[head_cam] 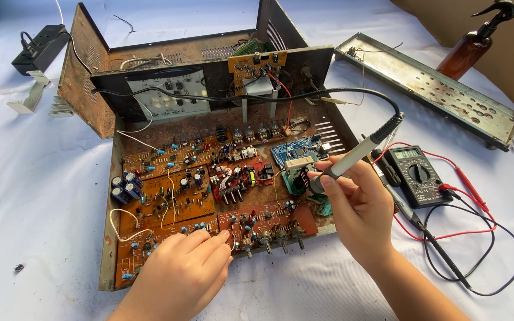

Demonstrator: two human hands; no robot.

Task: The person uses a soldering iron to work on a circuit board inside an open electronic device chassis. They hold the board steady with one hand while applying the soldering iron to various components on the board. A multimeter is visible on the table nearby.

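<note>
An opened rusty metal chassis [107, 196] lies on a white cloth, filled with orange, red and blue circuit boards [168, 196]. My right hand [355, 205] grips a grey soldering iron [358, 153] like a pen, its tip down at the components near the blue board [295, 150]. The iron's black cord [239, 95] runs across the chassis to the left. My left hand [185, 267] rests flat on the front orange board at the chassis's near edge, holding nothing.
A black multimeter [414, 173] with red and black probe leads [447, 238] lies right of my right hand. A long perforated metal cover [429, 83] and a brown spray bottle [474, 41] sit at the back right. A black adapter [40, 44] lies back left.
</note>
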